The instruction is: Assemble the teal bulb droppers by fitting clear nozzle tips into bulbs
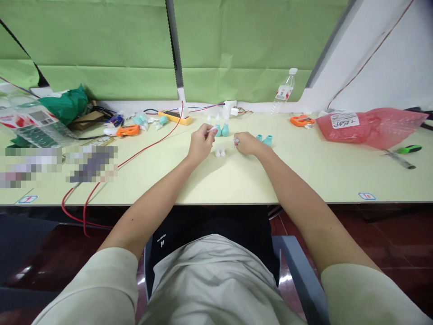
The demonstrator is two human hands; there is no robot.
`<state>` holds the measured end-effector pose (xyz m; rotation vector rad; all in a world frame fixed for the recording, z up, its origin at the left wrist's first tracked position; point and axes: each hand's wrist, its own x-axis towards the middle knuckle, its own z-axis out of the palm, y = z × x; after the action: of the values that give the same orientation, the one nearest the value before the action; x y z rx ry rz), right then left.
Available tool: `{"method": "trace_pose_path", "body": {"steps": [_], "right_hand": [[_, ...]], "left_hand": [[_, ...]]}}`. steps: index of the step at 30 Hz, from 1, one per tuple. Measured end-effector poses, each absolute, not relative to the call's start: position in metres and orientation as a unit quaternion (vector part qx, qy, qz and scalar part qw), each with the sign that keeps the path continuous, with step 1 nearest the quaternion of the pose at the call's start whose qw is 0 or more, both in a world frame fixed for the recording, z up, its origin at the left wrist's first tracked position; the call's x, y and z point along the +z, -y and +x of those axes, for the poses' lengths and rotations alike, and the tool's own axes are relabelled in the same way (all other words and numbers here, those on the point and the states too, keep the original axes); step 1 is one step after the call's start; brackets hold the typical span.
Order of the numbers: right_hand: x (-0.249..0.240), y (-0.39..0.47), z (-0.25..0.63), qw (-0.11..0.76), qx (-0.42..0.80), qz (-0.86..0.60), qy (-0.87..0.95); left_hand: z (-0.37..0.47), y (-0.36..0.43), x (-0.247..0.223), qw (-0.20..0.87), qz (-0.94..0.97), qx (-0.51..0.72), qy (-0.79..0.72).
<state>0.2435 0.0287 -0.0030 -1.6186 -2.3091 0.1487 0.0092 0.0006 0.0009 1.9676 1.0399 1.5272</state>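
My left hand [202, 141] is closed in a pinch on a small white piece [213, 129] above the table. My right hand [244, 143] is closed around something small and clear or whitish [236, 141], too small to make out. Between and behind the hands stand teal bulbs [225, 130] with white tips. Small white pieces [220, 153] sit on the table between my hands, a little nearer to me. Just beyond my right wrist are two teal parts [267, 140] with open ends.
A plastic bottle [283, 92] stands at the back, with an orange tool [302, 120] beside it. A red bag [368, 127] and a green-handled tool [410, 149] lie right. At left are an orange cutter [127, 131], red cables [149, 146] and a green bag [69, 104].
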Motion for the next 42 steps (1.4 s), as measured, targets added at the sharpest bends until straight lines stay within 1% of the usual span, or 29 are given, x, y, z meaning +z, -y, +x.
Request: {"method": "trace_pose_path", "body": {"steps": [8,18,20,23,26,28,32,42], "right_hand": [[-0.007,-0.032,0.246,0.173,0.065,-0.568,0.802],[-0.005,-0.032,0.246,0.170,0.058,-0.568,0.803],[0.000,-0.027,0.246,0.189,0.050,-0.566,0.801],[0.009,-0.015,0.244,0.253,0.038,-0.554,0.792],[0.016,-0.002,0.241,0.311,0.044,-0.541,0.780],[0.016,0.003,0.238,0.320,0.057,-0.537,0.778],[0.012,0.006,0.236,0.307,0.071,-0.530,0.787],[0.008,0.003,0.236,0.286,0.078,-0.530,0.795]], "left_hand": [[0.009,-0.003,-0.001,0.218,0.713,0.554,-0.370],[0.009,-0.003,-0.002,0.222,0.712,0.548,-0.379],[0.009,-0.005,-0.001,0.220,0.712,0.548,-0.380],[0.004,-0.011,0.001,0.201,0.720,0.538,-0.391],[-0.007,-0.021,0.001,0.166,0.748,0.482,-0.425],[-0.016,-0.028,0.000,0.161,0.767,0.430,-0.449],[-0.028,-0.035,-0.007,0.175,0.800,0.345,-0.458],[-0.029,-0.024,0.002,0.225,0.845,0.233,-0.425]]}}
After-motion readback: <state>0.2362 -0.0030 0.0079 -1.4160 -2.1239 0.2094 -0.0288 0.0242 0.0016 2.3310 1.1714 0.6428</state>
